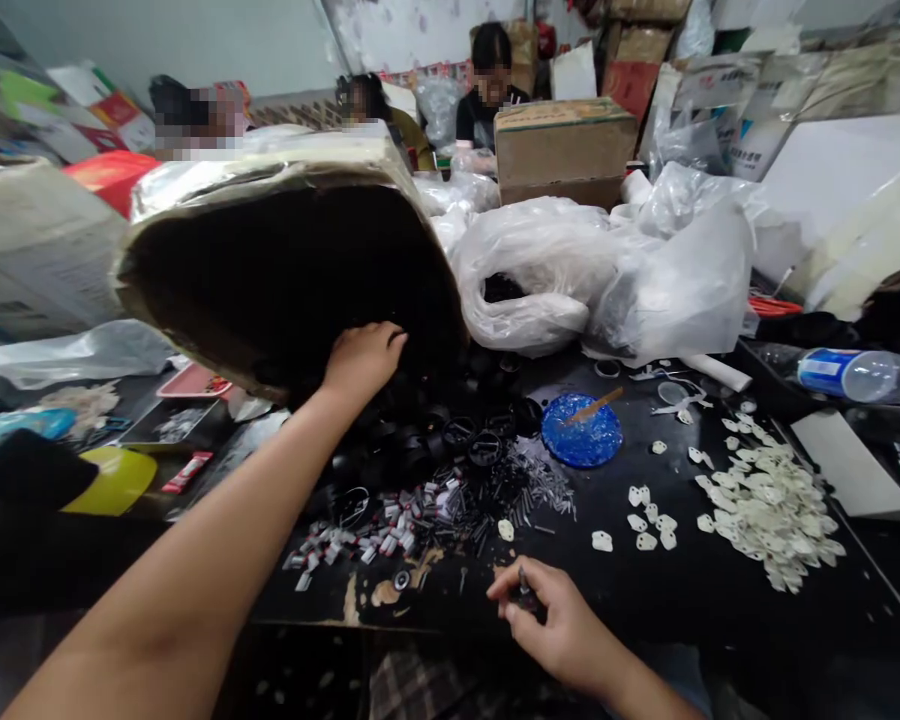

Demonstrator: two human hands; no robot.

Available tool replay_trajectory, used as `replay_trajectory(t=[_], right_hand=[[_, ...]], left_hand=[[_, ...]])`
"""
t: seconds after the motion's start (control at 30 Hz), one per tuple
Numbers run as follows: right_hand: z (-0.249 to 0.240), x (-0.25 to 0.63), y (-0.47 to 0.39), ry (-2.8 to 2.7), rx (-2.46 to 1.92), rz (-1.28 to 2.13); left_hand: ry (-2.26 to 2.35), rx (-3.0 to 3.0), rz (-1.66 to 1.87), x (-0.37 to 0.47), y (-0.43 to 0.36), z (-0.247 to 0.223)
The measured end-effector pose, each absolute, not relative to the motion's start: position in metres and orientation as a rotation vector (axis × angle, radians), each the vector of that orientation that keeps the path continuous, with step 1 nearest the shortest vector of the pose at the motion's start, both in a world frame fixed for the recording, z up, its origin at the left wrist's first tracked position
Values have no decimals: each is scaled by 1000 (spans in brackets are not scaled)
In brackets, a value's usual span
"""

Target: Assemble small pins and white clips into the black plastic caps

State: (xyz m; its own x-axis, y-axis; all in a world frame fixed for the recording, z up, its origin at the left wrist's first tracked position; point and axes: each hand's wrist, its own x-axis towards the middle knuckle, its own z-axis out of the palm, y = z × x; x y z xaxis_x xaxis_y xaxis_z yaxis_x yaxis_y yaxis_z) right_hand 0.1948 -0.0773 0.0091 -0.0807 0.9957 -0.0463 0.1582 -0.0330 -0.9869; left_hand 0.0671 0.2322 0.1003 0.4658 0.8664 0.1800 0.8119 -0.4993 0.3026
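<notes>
My left hand (pixel 364 362) is stretched out at the mouth of a large carton (pixel 412 165) lying on its side, dark inside. Its fingertips are lost against the dark, so what they touch cannot be told. Close to the table's front edge, my right hand (pixel 559 625) has its fingers curled round a small dark part (pixel 525 590) with a pointed end. Between the hands lie round black plastic parts (pixel 486 448), a heap of small silver-and-white pieces with red ends (pixel 405 520), and thin metal pins (pixel 544 485).
A blue lid (pixel 581 440) carries a wooden stick (pixel 594 406). Flat cream-coloured plates (pixel 772 500) are heaped at right, near a plastic bottle (pixel 862 375). Clear plastic bags (pixel 540 260) and a cardboard box (pixel 566 150) stand behind. Several people sit beyond.
</notes>
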Motion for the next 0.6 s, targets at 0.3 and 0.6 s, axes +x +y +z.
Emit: replay_trajectory(t=[0.3,0.6], right_hand=[[10,196,-77,-1367,-1318,1225],[10,196,-76,-1359,-1314,1235]], left_hand=[[616,2764,84,149,172,25],[683,2650,271,131,180,21]])
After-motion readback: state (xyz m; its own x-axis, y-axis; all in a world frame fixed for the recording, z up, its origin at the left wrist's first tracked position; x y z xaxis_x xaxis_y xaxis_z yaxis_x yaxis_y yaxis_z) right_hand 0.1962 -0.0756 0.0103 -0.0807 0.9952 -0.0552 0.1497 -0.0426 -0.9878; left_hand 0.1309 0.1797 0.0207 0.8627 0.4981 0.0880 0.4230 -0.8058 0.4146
